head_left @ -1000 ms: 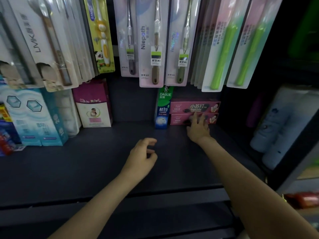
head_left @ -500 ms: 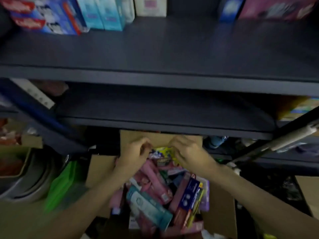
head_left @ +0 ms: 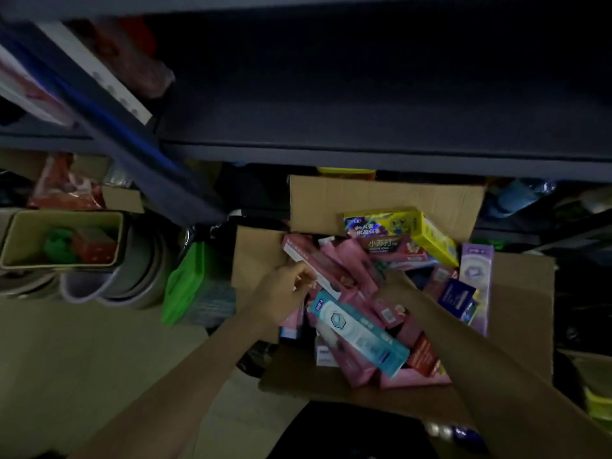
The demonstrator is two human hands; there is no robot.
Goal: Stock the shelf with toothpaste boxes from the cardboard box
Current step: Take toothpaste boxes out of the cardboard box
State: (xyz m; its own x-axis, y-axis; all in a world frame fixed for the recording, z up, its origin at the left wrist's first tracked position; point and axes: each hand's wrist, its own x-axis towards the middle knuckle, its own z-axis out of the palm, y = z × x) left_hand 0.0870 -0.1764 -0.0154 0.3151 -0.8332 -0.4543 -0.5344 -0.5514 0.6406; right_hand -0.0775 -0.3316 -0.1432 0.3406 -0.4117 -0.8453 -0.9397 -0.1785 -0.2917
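Head view, looking down, dim and slightly blurred. Dark shelf [head_left: 381, 157] runs across the upper frame, front edge just above the cardboard box [head_left: 523, 313]. Box sits on the floor below the shelf, flaps folded outward, back flap standing up against the shelf edge.

Box is heaped with toothpaste boxes, lying crossed at all angles. Mostly pink cartons. Teal-and-white carton [head_left: 359, 332] lies diagonally on top of the pile, near centre. Yellow carton [head_left: 414, 228] with cartoon print rests at the back against the raised flap. Lilac carton [head_left: 477, 286] stands along the right wall; a dark blue carton [head_left: 458, 298] just beside it.

Left of the box: green plastic item [head_left: 195, 286], stacked grey basins [head_left: 132, 276], a pale bin [head_left: 63, 240] holding green and red items.

Left hand [head_left: 284, 294] is at the left edge of the pile, fingers curled round the near end of a long pink toothpaste box [head_left: 318, 268], which slants up and away toward the left flap. Box is raised slightly above its neighbours at that end.

Right hand [head_left: 395, 286] reaches in from the right, sunk among the pink cartons at mid-pile. Its fingers are hidden by cartons; cannot tell whether it grasps anything. Teal carton lies between the two forearms, just below both hands.
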